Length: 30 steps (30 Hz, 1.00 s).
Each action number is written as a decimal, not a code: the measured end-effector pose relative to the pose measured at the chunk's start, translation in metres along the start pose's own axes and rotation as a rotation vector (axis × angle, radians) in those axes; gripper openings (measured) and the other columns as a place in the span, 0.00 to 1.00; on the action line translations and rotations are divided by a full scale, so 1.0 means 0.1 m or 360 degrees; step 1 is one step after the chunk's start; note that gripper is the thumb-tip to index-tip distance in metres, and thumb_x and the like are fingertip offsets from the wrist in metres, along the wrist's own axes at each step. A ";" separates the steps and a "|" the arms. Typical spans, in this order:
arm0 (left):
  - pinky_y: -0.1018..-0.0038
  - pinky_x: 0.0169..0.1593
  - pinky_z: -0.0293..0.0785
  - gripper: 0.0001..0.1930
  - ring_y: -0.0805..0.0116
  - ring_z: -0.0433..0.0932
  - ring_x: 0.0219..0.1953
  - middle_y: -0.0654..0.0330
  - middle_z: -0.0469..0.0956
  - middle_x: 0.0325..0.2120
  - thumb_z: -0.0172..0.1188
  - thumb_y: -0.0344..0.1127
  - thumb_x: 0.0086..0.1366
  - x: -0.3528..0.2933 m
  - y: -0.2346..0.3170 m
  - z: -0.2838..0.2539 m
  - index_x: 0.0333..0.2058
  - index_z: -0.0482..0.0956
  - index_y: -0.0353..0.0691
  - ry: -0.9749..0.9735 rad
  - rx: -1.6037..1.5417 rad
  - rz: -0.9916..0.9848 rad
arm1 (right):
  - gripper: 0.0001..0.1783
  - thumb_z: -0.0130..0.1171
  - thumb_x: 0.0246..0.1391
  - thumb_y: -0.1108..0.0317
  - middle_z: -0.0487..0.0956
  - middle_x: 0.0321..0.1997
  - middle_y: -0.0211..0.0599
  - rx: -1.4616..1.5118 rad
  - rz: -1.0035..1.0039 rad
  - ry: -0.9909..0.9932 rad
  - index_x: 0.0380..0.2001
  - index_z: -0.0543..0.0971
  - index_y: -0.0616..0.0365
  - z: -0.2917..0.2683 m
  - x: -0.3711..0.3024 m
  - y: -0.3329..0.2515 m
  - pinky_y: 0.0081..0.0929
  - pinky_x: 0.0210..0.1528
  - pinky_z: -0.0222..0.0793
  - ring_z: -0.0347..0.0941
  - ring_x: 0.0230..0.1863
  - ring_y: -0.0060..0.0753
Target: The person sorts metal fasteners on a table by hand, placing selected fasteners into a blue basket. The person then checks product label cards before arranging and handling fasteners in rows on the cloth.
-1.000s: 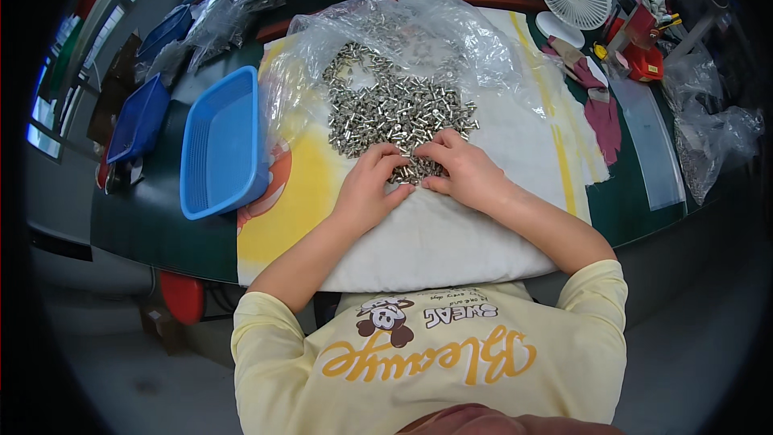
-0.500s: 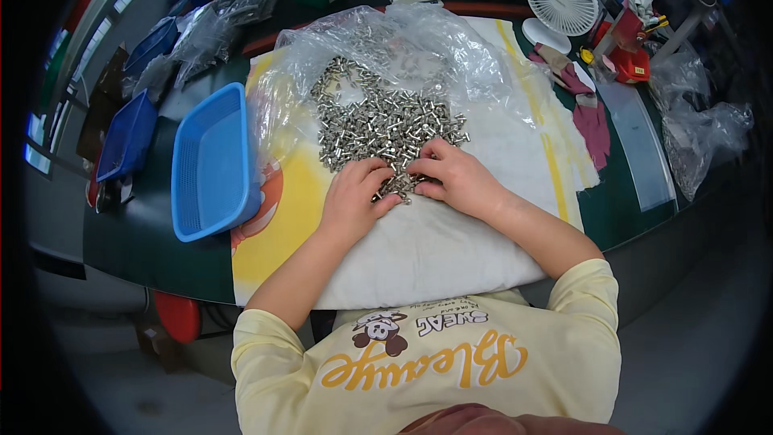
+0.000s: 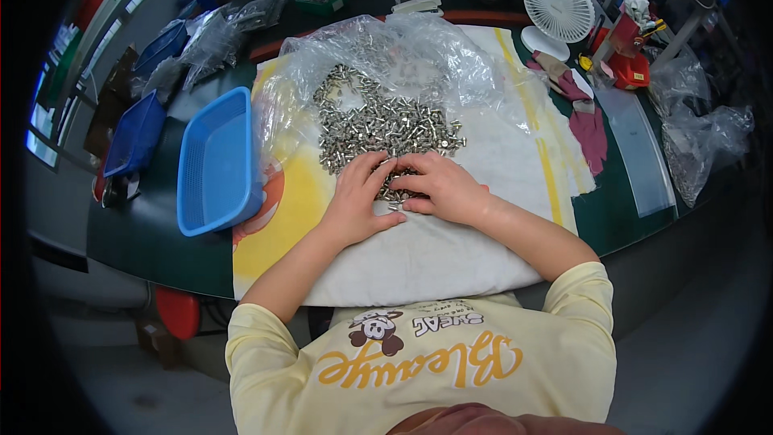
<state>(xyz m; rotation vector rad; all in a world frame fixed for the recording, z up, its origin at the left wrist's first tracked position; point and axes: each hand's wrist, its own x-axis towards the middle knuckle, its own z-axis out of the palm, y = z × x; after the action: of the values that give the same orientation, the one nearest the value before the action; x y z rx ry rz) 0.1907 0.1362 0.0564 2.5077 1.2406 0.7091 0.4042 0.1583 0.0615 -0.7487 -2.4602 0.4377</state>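
Observation:
A heap of small shiny metal rivet-like pieces (image 3: 386, 125), each with a short shank and a wider head, lies on a white and yellow cloth (image 3: 419, 258). At its near edge both my hands curve around a small cluster of the pieces. My left hand (image 3: 353, 200) rests on the left side, fingers bent forward and thumb held apart. From the right, my right hand (image 3: 447, 189) arches over the cluster, its thumb apart from the fingers. The fingertips of both hands nearly meet. Whether any piece is pinched under them is hidden.
Clear plastic sheeting (image 3: 475, 60) lies around the heap's far side. A light blue basket (image 3: 216, 165) stands left, with a dark blue tray (image 3: 135, 135) beyond. To the right are a white fan (image 3: 559, 8), maroon gloves (image 3: 588, 133), a red box (image 3: 630, 70) and a plastic bag (image 3: 704, 145).
My right hand has shifted left and toward me, closing the gap to my left hand. The fingers of both hands now cover more of the small cluster. The whole view has tilted slightly.

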 end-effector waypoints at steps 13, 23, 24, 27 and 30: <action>0.56 0.65 0.47 0.34 0.49 0.53 0.64 0.50 0.58 0.60 0.59 0.48 0.56 0.31 -0.06 0.10 0.58 0.61 0.35 0.0069 0.0377 0.0107 | 0.30 0.67 0.39 0.55 0.70 0.50 0.38 -0.0156 0.0267 0.0228 0.48 0.73 0.52 -0.13 -0.04 0.07 0.38 0.53 0.62 0.66 0.48 0.44; 0.57 0.64 0.52 0.25 0.50 0.58 0.61 0.52 0.65 0.55 0.61 0.40 0.55 0.27 -0.12 0.10 0.50 0.69 0.36 0.0230 0.0135 0.0060 | 0.16 0.63 0.43 0.59 0.71 0.37 0.33 -0.0302 0.0132 0.0218 0.36 0.75 0.49 -0.09 0.04 0.22 0.36 0.44 0.65 0.68 0.41 0.39; 0.55 0.64 0.51 0.24 0.49 0.56 0.62 0.52 0.65 0.56 0.61 0.39 0.56 0.27 -0.14 0.08 0.50 0.69 0.36 0.0337 0.0228 -0.0019 | 0.15 0.62 0.44 0.59 0.71 0.37 0.32 -0.0379 0.0193 0.0332 0.36 0.75 0.49 -0.10 0.03 0.26 0.36 0.44 0.64 0.67 0.42 0.38; 0.53 0.65 0.44 0.26 0.46 0.52 0.63 0.49 0.61 0.58 0.58 0.44 0.58 0.24 -0.25 0.12 0.52 0.68 0.35 0.0383 0.0254 -0.0232 | 0.23 0.63 0.43 0.57 0.71 0.45 0.38 -0.0470 0.0440 0.0447 0.43 0.74 0.50 -0.10 0.00 0.32 0.38 0.51 0.62 0.66 0.49 0.43; 0.52 0.66 0.39 0.32 0.45 0.49 0.64 0.47 0.57 0.60 0.55 0.51 0.59 0.23 -0.24 0.11 0.56 0.64 0.35 0.0302 0.0357 -0.0392 | 0.32 0.65 0.40 0.53 0.66 0.55 0.45 -0.0494 0.0556 0.0463 0.50 0.72 0.50 -0.04 -0.02 0.27 0.43 0.57 0.56 0.61 0.56 0.48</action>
<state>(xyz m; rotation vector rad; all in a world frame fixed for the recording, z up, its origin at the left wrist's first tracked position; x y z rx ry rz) 0.1923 0.1686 0.0441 2.4377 1.7484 0.7989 0.4191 0.1793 0.0522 -1.2836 -2.1485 0.0582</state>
